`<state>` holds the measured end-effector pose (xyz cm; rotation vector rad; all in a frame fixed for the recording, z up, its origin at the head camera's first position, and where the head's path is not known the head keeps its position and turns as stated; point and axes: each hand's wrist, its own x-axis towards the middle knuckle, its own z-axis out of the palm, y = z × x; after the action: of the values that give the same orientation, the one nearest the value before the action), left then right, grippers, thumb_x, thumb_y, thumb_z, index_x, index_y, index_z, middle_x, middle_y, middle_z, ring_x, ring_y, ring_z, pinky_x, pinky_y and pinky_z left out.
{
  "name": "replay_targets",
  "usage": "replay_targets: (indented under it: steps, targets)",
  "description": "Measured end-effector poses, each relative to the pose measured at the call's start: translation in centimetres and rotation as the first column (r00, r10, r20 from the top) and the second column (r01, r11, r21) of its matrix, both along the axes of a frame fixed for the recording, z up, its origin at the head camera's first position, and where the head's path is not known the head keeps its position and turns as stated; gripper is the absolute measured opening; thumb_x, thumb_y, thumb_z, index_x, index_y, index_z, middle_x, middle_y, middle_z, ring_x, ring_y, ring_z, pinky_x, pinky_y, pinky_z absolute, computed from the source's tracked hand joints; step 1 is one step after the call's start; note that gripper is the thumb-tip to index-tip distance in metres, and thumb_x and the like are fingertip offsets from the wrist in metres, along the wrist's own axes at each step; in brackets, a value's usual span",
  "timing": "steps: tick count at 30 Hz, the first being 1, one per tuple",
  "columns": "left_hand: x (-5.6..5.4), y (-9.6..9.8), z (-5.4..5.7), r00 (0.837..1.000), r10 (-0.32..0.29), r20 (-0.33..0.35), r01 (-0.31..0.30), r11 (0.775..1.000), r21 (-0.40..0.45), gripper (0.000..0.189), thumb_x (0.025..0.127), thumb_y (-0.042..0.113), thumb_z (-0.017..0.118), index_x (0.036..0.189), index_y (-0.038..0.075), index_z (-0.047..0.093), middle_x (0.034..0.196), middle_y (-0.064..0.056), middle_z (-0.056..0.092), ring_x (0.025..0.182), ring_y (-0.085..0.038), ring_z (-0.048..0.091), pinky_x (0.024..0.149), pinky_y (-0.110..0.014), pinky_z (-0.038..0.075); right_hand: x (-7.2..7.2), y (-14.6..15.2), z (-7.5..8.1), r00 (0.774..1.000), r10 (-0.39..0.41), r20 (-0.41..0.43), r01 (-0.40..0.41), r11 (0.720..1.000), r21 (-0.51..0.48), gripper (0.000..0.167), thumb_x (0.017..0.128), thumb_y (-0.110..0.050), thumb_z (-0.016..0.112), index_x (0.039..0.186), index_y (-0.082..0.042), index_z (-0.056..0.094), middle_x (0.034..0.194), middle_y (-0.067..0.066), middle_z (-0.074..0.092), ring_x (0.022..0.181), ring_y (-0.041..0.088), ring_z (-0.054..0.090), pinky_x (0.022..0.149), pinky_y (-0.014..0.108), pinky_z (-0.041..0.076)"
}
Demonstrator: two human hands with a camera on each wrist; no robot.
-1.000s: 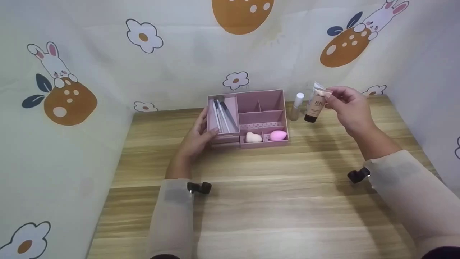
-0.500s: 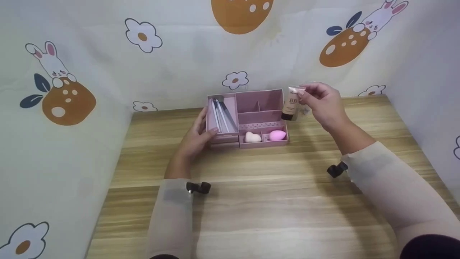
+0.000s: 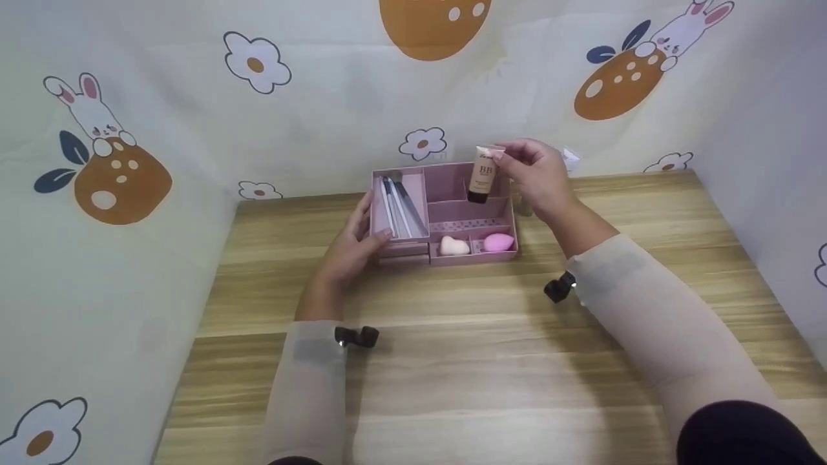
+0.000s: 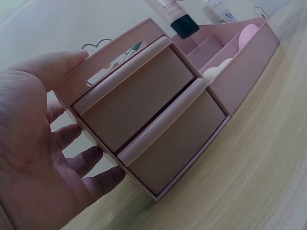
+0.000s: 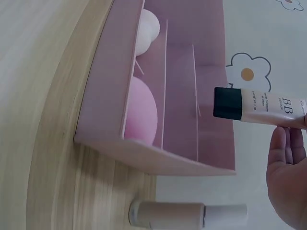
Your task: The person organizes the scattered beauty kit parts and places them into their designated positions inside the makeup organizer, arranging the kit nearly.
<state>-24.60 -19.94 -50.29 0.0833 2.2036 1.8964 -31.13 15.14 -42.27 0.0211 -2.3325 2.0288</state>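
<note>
left hand [image 3: 350, 252]: grips left side of pink rectangular plastic-looking organizer [image 3: 475, 259] | right hand [image 3: 539, 177]: thumb and fingers pinch beige black-capped plastic tube [image 3: 483, 173] by its flat end, above organizer's far right | handling: likely light, soft, slick; best held at that end, body unsqueezed

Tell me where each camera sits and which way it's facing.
Head: on the head, facing forward and down at the pink organizer; left hand, right hand and sleeves show.
Left wrist: on that wrist, facing the drawer fronts; left hand shows at left.
Right wrist: on that wrist, facing the compartments and bottle; right hand partly shows at right.
Both wrist views share the tube and pink sponge.
</note>
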Motion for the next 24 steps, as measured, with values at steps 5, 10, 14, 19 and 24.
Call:
replay_targets:
  steps: [5,10,14,19,24]
  targets:
    - [0.0,-0.1,-0.1,1.0,-0.014,-0.013,0.014,1.0,-0.003,0.088,0.099,0.04,0.077,0.166,0.056,0.022,0.181,0.001,0.02,0.167,-0.026,0.024,0.131,-0.047,0.036,-0.9,-2.0,-0.1,0.999,-0.006,0.033,0.007,1.0,-0.017,0.027,0.097,-0.029,0.081,0.121,-0.017,0.079,0.116,-0.001,0.074,0.111,0.016,0.066,0.102,0.034,0.055]
    - [0.0,-0.1,-0.1,1.0,-0.012,-0.005,0.012,1.0,0.009,0.089,0.099,0.039,0.077,0.166,0.056,0.022,0.181,0.002,0.019,0.167,-0.025,0.023,0.132,-0.046,0.035,-1.5,-3.7,-0.4,0.999,0.015,0.036,-0.016,0.999,0.049,0.028,0.098,-0.031,0.08,0.124,-0.019,0.079,0.122,0.001,0.076,0.115,0.016,0.067,0.105,0.034,0.055]
    - [-0.1,-0.1,0.0,1.0,-0.005,0.004,0.005,1.0,-0.006,0.088,0.098,0.042,0.077,0.165,0.058,0.022,0.182,0.003,0.018,0.168,-0.024,0.02,0.133,-0.047,0.031,-1.9,-4.7,-0.8,0.999,0.027,0.043,-0.03,0.998,0.054,0.029,0.098,-0.031,0.08,0.125,-0.021,0.079,0.126,0.001,0.077,0.118,0.016,0.069,0.107,0.032,0.056]
    - [0.0,-0.1,0.1,1.0,0.011,0.013,-0.011,1.0,-0.029,0.088,0.096,0.046,0.079,0.163,0.061,0.023,0.182,0.005,0.018,0.169,-0.024,0.019,0.135,-0.048,0.028,-2.2,-5.8,-1.0,0.998,0.044,0.051,-0.046,0.999,0.028,0.028,0.097,-0.032,0.081,0.123,-0.021,0.08,0.127,0.001,0.077,0.12,0.017,0.069,0.108,0.033,0.056]
    - [0.1,-0.1,0.2,1.0,0.009,0.017,-0.009,1.0,-0.025,0.088,0.096,0.045,0.079,0.162,0.062,0.023,0.182,0.006,0.017,0.169,-0.024,0.017,0.135,-0.048,0.026,-2.3,-6.5,-1.4,0.996,0.052,0.078,-0.058,0.995,0.086,0.028,0.098,-0.035,0.08,0.123,-0.024,0.08,0.129,-0.002,0.076,0.122,0.015,0.067,0.109,0.033,0.054]
